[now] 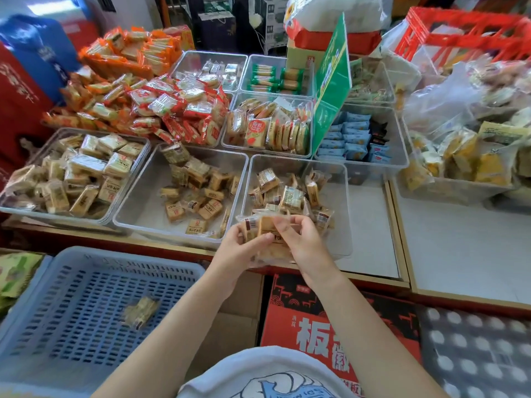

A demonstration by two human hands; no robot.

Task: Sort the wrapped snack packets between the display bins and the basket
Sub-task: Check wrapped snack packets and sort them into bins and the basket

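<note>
— So, what are the hands doing?

— Both meet over the near edge of the front right clear bin (346,202). The left hand (238,251) curls round a bunch of wrapped snack packets (260,229), thumb on top; the right hand (301,242) pinches the same bunch from the other side, fingertips on the wrapper.

— How do those packets look?

— Small, squarish biscuit-coloured blocks in clear film with tan printed labels; one shows a barcode at its left end. How many are in the bunch I cannot tell, as the fingers cover much of it.

— And the rest of that kind?

— A loose heap lies in the same bin behind the hands. The middle front bin (138,208) holds similar tan packets, scattered thinly toward the front, piled at the back. The left front bin (17,209) is fuller, with paler cream packets.

— Anything in the basket?

— One packet (140,311), blurred, lies on the slotted floor of the blue basket (94,254), which sits low at the left, below the counter edge.

— Behind the bins?

— More clear bins with red, green and blue packets, an orange heap at the back left, and a green sign (332,79) standing between them.
</note>
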